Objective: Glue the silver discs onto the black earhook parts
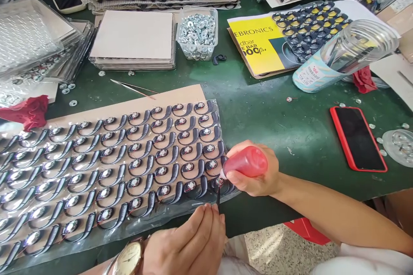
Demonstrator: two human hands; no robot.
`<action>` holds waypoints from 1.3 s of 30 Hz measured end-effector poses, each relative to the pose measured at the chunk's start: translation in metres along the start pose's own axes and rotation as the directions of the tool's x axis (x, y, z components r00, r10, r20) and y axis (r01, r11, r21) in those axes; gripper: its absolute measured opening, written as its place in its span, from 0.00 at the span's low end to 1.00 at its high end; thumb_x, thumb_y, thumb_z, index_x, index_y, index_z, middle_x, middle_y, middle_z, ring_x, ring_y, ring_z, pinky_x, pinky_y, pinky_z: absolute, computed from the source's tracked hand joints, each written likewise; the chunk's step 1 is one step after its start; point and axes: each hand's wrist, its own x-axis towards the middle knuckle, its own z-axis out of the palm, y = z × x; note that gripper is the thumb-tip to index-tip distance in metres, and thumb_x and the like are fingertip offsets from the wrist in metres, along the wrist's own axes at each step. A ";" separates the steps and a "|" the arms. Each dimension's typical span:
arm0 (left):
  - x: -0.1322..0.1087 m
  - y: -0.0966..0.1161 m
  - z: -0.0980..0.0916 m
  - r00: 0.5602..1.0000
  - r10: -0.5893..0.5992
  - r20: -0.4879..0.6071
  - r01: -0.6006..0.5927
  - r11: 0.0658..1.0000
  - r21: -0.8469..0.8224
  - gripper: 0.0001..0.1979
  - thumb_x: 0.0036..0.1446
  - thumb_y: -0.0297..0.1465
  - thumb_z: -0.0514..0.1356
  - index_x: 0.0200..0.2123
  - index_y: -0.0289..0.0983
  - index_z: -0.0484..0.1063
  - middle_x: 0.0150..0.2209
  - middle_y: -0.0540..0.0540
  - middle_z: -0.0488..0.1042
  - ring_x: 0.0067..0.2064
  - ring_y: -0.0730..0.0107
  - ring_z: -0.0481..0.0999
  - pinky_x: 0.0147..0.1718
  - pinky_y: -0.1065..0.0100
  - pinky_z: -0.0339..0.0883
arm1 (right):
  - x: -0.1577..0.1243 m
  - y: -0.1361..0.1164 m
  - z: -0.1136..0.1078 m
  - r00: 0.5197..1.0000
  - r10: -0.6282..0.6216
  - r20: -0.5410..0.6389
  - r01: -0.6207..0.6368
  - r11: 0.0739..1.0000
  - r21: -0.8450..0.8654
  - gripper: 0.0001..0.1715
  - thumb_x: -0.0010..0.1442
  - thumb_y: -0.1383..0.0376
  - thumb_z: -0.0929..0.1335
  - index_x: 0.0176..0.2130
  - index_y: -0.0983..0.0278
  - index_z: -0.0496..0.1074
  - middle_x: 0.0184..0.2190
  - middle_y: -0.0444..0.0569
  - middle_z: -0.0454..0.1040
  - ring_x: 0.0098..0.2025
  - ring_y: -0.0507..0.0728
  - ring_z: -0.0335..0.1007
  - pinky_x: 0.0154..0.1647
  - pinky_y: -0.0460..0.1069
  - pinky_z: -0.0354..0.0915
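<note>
Right hand (254, 172) closed around a red bottle (247, 162), nozzle tipped down-left onto the part (219, 182) at the right end of the sheet's front row. Left hand (190, 240), watch (129, 260) on the wrist, fingers pinched on a thin dark stick (218, 200) that stands just under that same part; what the stick is, can't tell.

Landmark: the cardboard sheet (180, 96) of black curved parts with round metal centres, rows under clear film, on the green table (274, 116). The bottle sits at the sheet's right front corner, half over the table.

Behind the sheet: tweezers (132, 87), a stack of blank boards (134, 36), a clear tub of washers (197, 32). Right of the sheet: red phone (357, 137) lying flat. Far right behind it: yellow box (258, 43) with more parts on top, a clear jar (345, 56) on its side. Left of the sheet: red cloth (29, 111), loose washers, piled clear trays (29, 38). More loaded sheets stacked at the table's far edge.
</note>
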 end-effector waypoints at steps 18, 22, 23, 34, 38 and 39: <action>0.001 0.000 0.000 0.999 -0.029 -0.024 0.029 1.000 -0.006 0.10 0.62 0.26 0.55 0.41 0.28 0.75 0.41 0.43 0.80 0.45 0.64 0.79 0.47 0.66 0.74 | -0.001 0.003 -0.001 0.998 0.059 0.006 -0.059 0.998 -0.029 0.11 0.54 0.59 0.72 0.27 0.63 0.71 0.22 0.45 0.74 0.21 0.51 0.70 0.20 0.45 0.65; 0.002 -0.001 0.000 0.999 -0.031 -0.026 0.031 1.000 -0.005 0.11 0.63 0.25 0.54 0.41 0.28 0.75 0.40 0.44 0.80 0.44 0.65 0.79 0.46 0.67 0.74 | -0.001 0.002 0.001 0.998 0.057 0.019 -0.058 0.998 0.025 0.10 0.53 0.60 0.74 0.29 0.63 0.72 0.22 0.44 0.75 0.21 0.51 0.71 0.22 0.44 0.67; 0.002 -0.001 0.000 0.999 -0.033 -0.026 0.033 0.999 -0.005 0.10 0.63 0.26 0.54 0.41 0.28 0.75 0.40 0.44 0.80 0.44 0.65 0.79 0.46 0.67 0.74 | -0.001 0.002 0.002 0.998 0.052 0.022 -0.053 0.998 0.037 0.10 0.53 0.60 0.74 0.29 0.63 0.72 0.22 0.44 0.76 0.22 0.51 0.72 0.23 0.44 0.67; 0.007 -0.005 -0.003 0.991 -0.131 -0.011 0.129 0.984 -0.123 0.10 0.64 0.23 0.54 0.41 0.28 0.76 0.40 0.45 0.81 0.43 0.64 0.81 0.43 0.65 0.77 | -0.001 0.002 -0.006 0.996 0.080 0.038 -0.078 0.996 -0.048 0.12 0.56 0.63 0.71 0.25 0.64 0.69 0.22 0.46 0.73 0.21 0.51 0.69 0.21 0.46 0.64; 0.006 -0.007 -0.005 0.984 -0.179 0.000 0.176 0.968 -0.181 0.11 0.65 0.23 0.54 0.43 0.29 0.76 0.42 0.45 0.81 0.46 0.63 0.80 0.45 0.62 0.76 | -0.001 0.002 -0.006 0.996 0.086 0.027 -0.085 0.996 -0.032 0.13 0.55 0.63 0.71 0.24 0.64 0.68 0.21 0.47 0.73 0.20 0.51 0.68 0.20 0.46 0.62; 0.006 -0.007 -0.005 0.982 -0.190 -0.008 0.185 0.964 -0.193 0.11 0.66 0.23 0.54 0.43 0.29 0.76 0.42 0.45 0.81 0.46 0.63 0.80 0.46 0.62 0.76 | -0.001 0.001 -0.006 0.996 0.090 0.028 -0.090 0.996 -0.025 0.12 0.55 0.63 0.72 0.24 0.64 0.69 0.21 0.47 0.73 0.20 0.51 0.68 0.20 0.46 0.62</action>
